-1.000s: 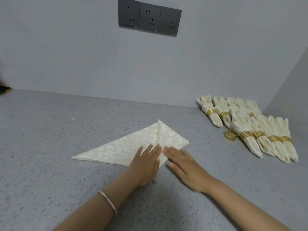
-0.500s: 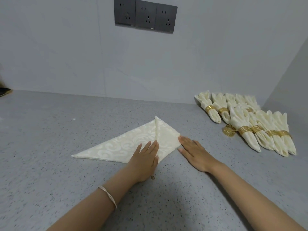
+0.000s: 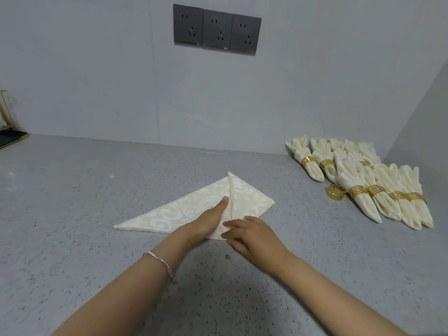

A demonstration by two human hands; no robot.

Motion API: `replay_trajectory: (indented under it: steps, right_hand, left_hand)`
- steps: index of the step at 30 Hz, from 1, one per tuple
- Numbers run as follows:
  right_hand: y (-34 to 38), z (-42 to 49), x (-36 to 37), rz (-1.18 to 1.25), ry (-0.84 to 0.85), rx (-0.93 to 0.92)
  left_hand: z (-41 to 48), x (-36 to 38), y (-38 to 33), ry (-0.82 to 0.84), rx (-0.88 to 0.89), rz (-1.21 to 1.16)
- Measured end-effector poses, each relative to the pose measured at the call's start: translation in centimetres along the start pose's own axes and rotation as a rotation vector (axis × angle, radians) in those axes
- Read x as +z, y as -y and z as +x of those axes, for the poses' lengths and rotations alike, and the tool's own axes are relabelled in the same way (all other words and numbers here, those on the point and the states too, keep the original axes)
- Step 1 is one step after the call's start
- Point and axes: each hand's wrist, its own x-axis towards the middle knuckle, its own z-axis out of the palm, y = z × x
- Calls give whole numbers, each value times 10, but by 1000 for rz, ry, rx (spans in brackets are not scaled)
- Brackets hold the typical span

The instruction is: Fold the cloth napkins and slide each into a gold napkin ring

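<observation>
So the person is mid-fold on one cream napkin [image 3: 184,209]. It lies flat on the grey counter [image 3: 84,190] right in front of them, well apart from the pile of finished napkins [image 3: 363,185] off to the right.

It's a long triangle with the right corner already flipped up to the top point, so a crease runs down the middle. The left hand [image 3: 208,221] is flat with fingers straight, pressing the cloth just left of that crease. The right hand [image 3: 249,232] rests on the bottom tip, fingers stretched out and relaxed, not clearly pinching anything.

The next bit is probably bringing the long left corner up to match. To do that well, the right hand should pin the bottom point so it can't drift. The new edge should land right against the crease with no overlap, then get smoothed outward.

A spare gold ring [image 3: 335,193] sits just beside the front row of the pile, ready for this napkin.
</observation>
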Motion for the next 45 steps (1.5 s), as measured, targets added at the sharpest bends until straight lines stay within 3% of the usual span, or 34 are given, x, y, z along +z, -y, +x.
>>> replay_trajectory:
  steps: [4, 11, 18, 24, 28, 34, 39, 42, 45]
  right_hand:
    - [-4, -6, 1, -15, -85, -7]
    - [-49, -53, -17, 162, -144, 209]
    - [-60, -66, -19, 160, -118, 250]
    - [-54, -62, -19, 134, -129, 239]
    - [-55, -61, -15, 187, -175, 289]
    - [-55, -57, -11, 241, -234, 361]
    - [-58, -46, -17, 384, -242, 381]
    - [-75, -23, -23, 443, -275, 469]
    - [-103, 7, -23, 384, -157, 591]
  left_hand:
    - [-4, -11, 0, 50, 112, 134]
    - [-7, -71, 39, -32, 406, 871]
    - [-8, -93, 51, -10, 695, 1146]
    - [-10, -94, 50, 69, 641, 1052]
    - [-6, -91, 54, 23, 565, 905]
    - [12, -76, 35, -91, 328, 395]
    - [39, -70, 31, -144, 76, 416]
    - [47, -67, 27, -119, 12, 413]
    - [50, -61, 22, -112, -12, 426]
